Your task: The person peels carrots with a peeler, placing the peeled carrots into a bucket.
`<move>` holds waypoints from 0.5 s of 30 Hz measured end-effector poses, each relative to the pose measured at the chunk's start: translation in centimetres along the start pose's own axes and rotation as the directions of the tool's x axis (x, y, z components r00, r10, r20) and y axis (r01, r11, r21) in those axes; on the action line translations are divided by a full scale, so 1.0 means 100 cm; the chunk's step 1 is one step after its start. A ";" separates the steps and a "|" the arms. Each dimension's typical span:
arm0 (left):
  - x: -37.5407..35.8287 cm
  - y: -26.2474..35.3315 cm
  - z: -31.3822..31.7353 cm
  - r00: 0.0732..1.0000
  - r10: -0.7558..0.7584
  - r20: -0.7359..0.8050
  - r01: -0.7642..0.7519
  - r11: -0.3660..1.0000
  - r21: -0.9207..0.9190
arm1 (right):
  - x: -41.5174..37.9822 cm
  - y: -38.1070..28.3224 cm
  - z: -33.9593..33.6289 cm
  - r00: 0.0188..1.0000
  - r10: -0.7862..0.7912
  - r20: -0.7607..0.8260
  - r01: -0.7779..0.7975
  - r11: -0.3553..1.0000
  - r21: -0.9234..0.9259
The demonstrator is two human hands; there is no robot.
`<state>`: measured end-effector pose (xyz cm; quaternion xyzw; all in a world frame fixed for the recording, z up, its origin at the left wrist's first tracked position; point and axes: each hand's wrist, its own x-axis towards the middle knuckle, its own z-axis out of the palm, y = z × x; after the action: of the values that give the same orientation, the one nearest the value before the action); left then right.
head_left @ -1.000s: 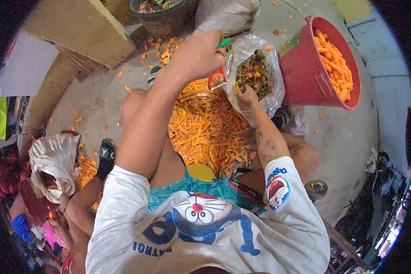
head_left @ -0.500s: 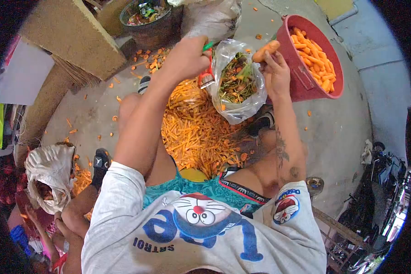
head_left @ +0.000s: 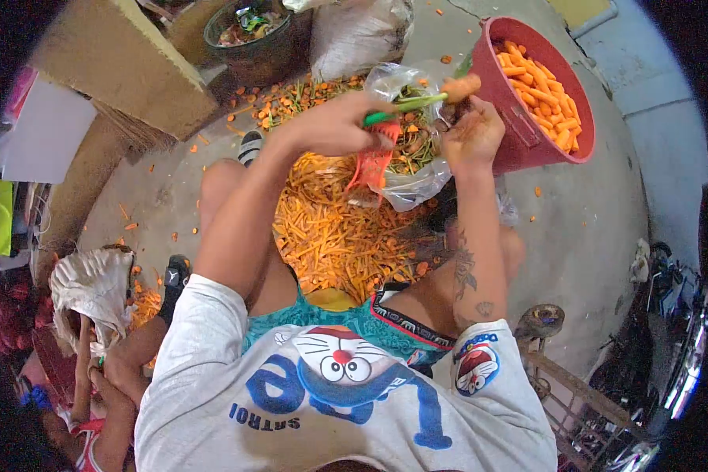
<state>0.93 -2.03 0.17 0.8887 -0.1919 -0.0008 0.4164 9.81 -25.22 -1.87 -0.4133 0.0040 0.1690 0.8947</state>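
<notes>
My left hand [head_left: 342, 124], to the left of the clear plastic bag [head_left: 405, 193], is closed around a green handle [head_left: 379, 118]. A red peeler [head_left: 372, 161] hangs at the same hand, blurred by motion. A pale green stalk or blade runs from the handle side to a carrot [head_left: 461, 87]. My right hand [head_left: 473, 135] is curled at that carrot, its fingers partly hidden behind it, beside the red bucket. Green trimmings and carrot pieces [head_left: 411, 149] fill the plastic bag below both hands. Between my legs lies a heap of orange carrot peelings [head_left: 342, 236].
A red bucket [head_left: 519, 138] of peeled carrots [head_left: 543, 94] tilts at the right. Behind are a dark bin [head_left: 248, 59] and a white sack [head_left: 358, 39]. Carrot scraps [head_left: 307, 102] litter the floor. At lower left, another person's arm [head_left: 82, 370] reaches to a pale sack [head_left: 90, 287].
My left hand has moved right and slightly down, bringing the green handle close to the carrot. The peeler has swung lower. At lower left, the other person's arm has moved up to the sack.
</notes>
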 end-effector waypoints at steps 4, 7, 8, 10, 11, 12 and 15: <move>-0.015 0.009 -0.025 0.973 0.075 0.216 0.027 0.900 -0.435 | 0.013 -0.007 -0.011 0.916 0.154 0.370 -0.198 0.977 0.082; -0.015 -0.003 -0.024 0.979 0.155 0.135 -0.073 0.876 -0.477 | 0.057 0.063 -0.012 0.998 0.050 -0.042 -0.065 0.849 -0.524; -0.018 0.003 -0.026 0.981 0.142 0.136 -0.062 0.879 -0.473 | 0.057 0.079 -0.022 0.997 0.061 -0.038 -0.072 0.852 -0.518; -0.020 0.015 -0.043 0.993 -0.121 0.007 0.101 0.793 -0.600 | 0.066 0.110 -0.040 0.940 0.262 -0.217 -0.322 0.891 -0.320; -0.022 0.000 -0.042 0.977 -0.179 -0.119 0.074 0.801 -0.594 | 0.071 0.135 -0.064 0.936 0.281 -0.211 -0.337 0.887 -0.314; -0.026 -0.005 -0.047 0.973 -0.200 -0.118 0.092 0.799 -0.595 | 0.075 0.161 -0.095 0.954 0.124 -0.271 -0.258 0.801 -0.541; -0.032 -0.016 -0.060 0.812 -0.414 -0.412 0.129 0.815 -0.565 | 0.077 0.187 -0.121 0.960 -0.014 -0.279 -0.209 0.624 -0.753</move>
<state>-0.50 4.47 2.38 0.7305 0.0685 0.1252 0.6679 12.95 -20.66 -24.77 -0.7753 0.0697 0.1476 0.6101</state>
